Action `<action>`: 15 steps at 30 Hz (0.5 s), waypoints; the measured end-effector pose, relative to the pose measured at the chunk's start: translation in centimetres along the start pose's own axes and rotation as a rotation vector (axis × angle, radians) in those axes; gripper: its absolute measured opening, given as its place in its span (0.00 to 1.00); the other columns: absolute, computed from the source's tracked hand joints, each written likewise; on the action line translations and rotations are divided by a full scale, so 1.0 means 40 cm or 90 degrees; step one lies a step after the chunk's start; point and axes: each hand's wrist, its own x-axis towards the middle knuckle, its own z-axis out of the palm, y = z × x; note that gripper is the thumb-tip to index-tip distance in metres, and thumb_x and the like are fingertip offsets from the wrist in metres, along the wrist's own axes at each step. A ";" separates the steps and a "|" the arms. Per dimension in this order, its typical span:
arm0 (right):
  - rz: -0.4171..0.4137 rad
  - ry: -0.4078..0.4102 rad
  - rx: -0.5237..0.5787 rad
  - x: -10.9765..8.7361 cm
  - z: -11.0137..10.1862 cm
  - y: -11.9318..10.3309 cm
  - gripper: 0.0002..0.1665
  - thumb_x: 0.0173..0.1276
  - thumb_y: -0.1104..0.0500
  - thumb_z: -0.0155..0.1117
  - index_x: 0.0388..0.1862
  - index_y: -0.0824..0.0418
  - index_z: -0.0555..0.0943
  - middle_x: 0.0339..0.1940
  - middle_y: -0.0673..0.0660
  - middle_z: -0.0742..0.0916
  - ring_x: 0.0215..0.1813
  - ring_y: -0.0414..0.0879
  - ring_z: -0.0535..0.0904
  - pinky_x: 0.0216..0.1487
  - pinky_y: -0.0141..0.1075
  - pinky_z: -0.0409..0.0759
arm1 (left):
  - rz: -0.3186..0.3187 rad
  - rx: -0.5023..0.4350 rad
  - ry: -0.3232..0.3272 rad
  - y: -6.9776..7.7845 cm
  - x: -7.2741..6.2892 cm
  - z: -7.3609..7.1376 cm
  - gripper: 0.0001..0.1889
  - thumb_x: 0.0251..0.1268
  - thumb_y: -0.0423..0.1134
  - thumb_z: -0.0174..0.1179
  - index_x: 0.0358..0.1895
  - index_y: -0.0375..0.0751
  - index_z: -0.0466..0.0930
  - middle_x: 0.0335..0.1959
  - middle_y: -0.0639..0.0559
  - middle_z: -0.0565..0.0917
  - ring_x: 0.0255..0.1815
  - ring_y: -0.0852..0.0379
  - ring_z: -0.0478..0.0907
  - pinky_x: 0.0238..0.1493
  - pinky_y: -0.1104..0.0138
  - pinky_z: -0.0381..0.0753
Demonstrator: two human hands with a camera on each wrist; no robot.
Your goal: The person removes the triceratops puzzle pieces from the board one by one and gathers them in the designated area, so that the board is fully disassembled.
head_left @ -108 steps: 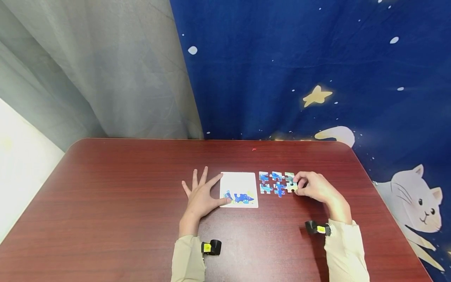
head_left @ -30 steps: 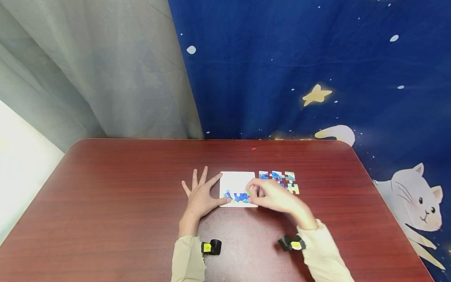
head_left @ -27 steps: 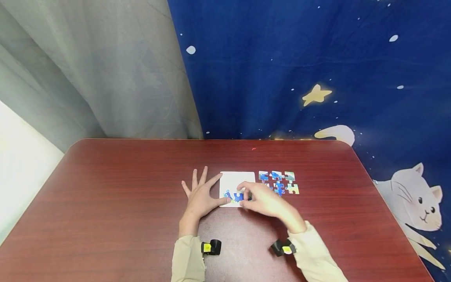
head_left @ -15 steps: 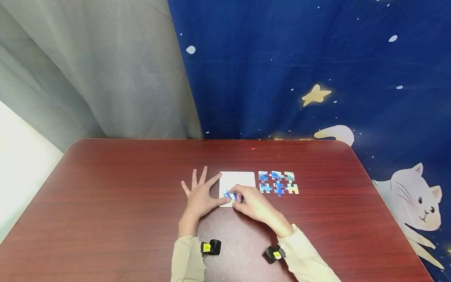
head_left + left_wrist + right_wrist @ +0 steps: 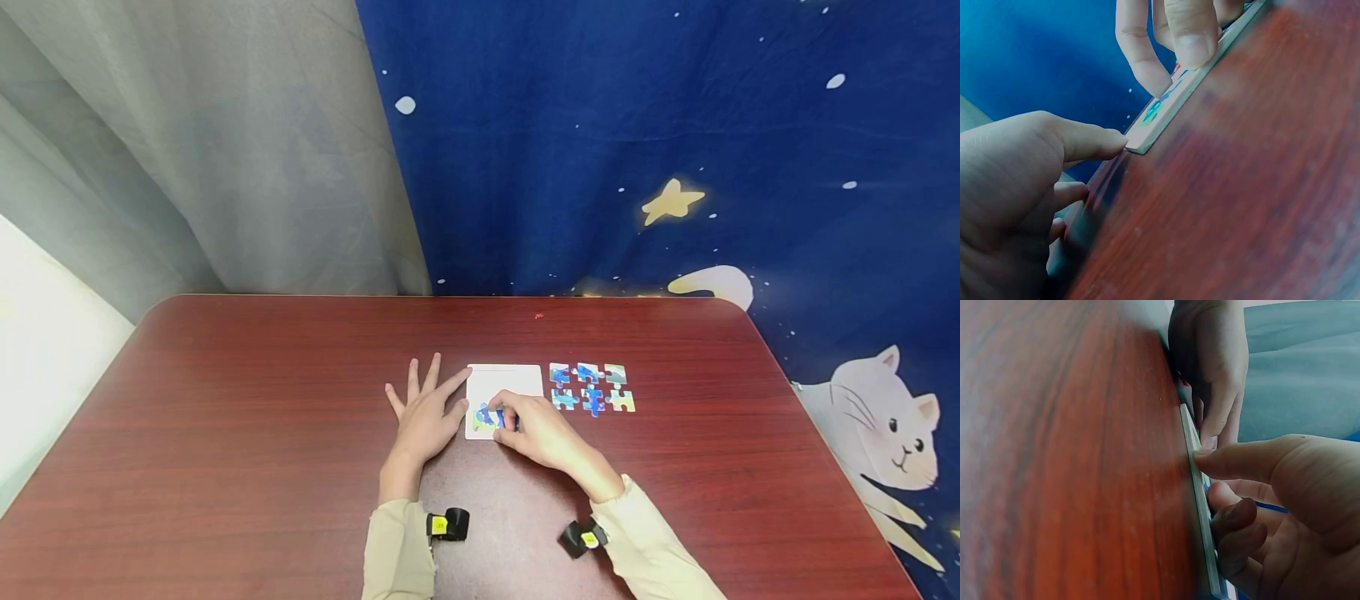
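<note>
A white puzzle board (image 5: 504,377) lies on the table, with blue and green puzzle pieces (image 5: 483,418) in its lower part. My right hand (image 5: 546,435) is over the board's lower right, thumb and forefinger curled at a puzzle piece that the hand mostly hides. In the left wrist view its fingertips reach down to the board's near edge. My left hand (image 5: 424,423) rests spread along the board's left side, its forefinger touching the upper left corner. The left thumb lies at that side, off the pieces.
Two rows of loose puzzle pieces (image 5: 592,387) lie on the reddish-brown table (image 5: 262,417) just right of the board. A tiny red scrap (image 5: 539,317) sits near the far edge. Grey and blue curtains (image 5: 525,150) hang behind.
My right hand has moved left from beside the loose pieces onto the board, then along its lower row. My left thumb has drawn back off the lower left piece to the board's edge.
</note>
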 end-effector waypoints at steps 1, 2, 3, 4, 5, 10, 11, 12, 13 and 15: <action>-0.003 -0.001 -0.001 0.000 0.000 0.000 0.15 0.57 0.60 0.68 0.45 0.56 0.78 0.20 0.43 0.73 0.19 0.34 0.64 0.24 0.30 0.66 | 0.002 0.001 0.002 0.000 0.000 0.000 0.24 0.62 0.43 0.55 0.63 0.58 0.72 0.73 0.43 0.52 0.73 0.40 0.33 0.57 0.35 0.21; -0.007 -0.002 -0.002 0.001 0.000 0.001 0.16 0.57 0.60 0.68 0.45 0.56 0.78 0.20 0.43 0.73 0.19 0.34 0.64 0.24 0.30 0.66 | 0.003 0.001 0.003 -0.001 0.000 0.000 0.24 0.61 0.43 0.55 0.63 0.58 0.72 0.73 0.43 0.52 0.73 0.40 0.33 0.57 0.35 0.21; -0.012 -0.003 -0.003 0.002 -0.001 0.002 0.16 0.57 0.60 0.68 0.45 0.57 0.78 0.20 0.43 0.73 0.19 0.33 0.64 0.24 0.30 0.66 | 0.004 0.001 0.005 -0.001 0.000 0.000 0.24 0.61 0.43 0.55 0.63 0.58 0.72 0.73 0.43 0.53 0.73 0.39 0.33 0.57 0.35 0.21; -0.017 -0.004 -0.002 0.002 -0.001 0.002 0.16 0.57 0.61 0.68 0.45 0.57 0.77 0.20 0.43 0.73 0.18 0.33 0.64 0.24 0.30 0.66 | 0.002 0.001 0.005 -0.001 0.000 0.000 0.24 0.61 0.43 0.55 0.63 0.58 0.72 0.73 0.43 0.52 0.73 0.40 0.33 0.57 0.35 0.21; -0.021 -0.005 0.000 0.003 -0.001 0.003 0.17 0.57 0.61 0.68 0.46 0.57 0.77 0.20 0.43 0.74 0.18 0.33 0.64 0.24 0.30 0.67 | 0.002 0.002 0.004 -0.001 0.000 0.000 0.24 0.61 0.43 0.55 0.63 0.58 0.72 0.73 0.43 0.53 0.73 0.40 0.33 0.57 0.35 0.21; -0.039 -0.009 0.003 0.003 -0.002 0.006 0.18 0.57 0.62 0.67 0.46 0.57 0.75 0.21 0.43 0.74 0.16 0.33 0.64 0.24 0.30 0.68 | -0.007 0.005 -0.001 0.000 -0.001 -0.001 0.24 0.61 0.43 0.55 0.63 0.60 0.71 0.73 0.45 0.52 0.73 0.41 0.33 0.58 0.36 0.20; -0.040 -0.008 0.003 0.003 -0.002 0.006 0.18 0.57 0.63 0.67 0.46 0.57 0.74 0.21 0.43 0.74 0.17 0.33 0.64 0.24 0.30 0.68 | -0.008 0.005 -0.003 0.000 -0.001 -0.001 0.25 0.61 0.43 0.55 0.64 0.60 0.71 0.73 0.45 0.52 0.73 0.41 0.32 0.58 0.36 0.20; -0.041 -0.008 0.004 0.003 -0.002 0.006 0.17 0.57 0.63 0.67 0.45 0.57 0.74 0.21 0.44 0.74 0.17 0.33 0.64 0.24 0.30 0.68 | -0.009 0.005 -0.004 0.000 -0.001 -0.001 0.25 0.61 0.43 0.55 0.64 0.60 0.71 0.73 0.45 0.52 0.73 0.41 0.33 0.58 0.36 0.20; -0.042 -0.008 0.004 0.003 -0.001 0.006 0.17 0.57 0.63 0.67 0.45 0.57 0.74 0.21 0.44 0.74 0.17 0.33 0.64 0.24 0.30 0.68 | -0.007 0.005 -0.004 0.000 -0.001 -0.002 0.25 0.61 0.43 0.55 0.64 0.60 0.71 0.73 0.44 0.52 0.73 0.41 0.33 0.57 0.36 0.20; -0.043 -0.004 0.003 0.004 -0.001 0.003 0.17 0.56 0.64 0.68 0.44 0.57 0.74 0.21 0.45 0.74 0.19 0.34 0.65 0.25 0.30 0.69 | -0.007 0.007 -0.004 0.000 -0.001 -0.002 0.25 0.61 0.43 0.55 0.64 0.60 0.71 0.73 0.44 0.52 0.73 0.41 0.33 0.57 0.35 0.20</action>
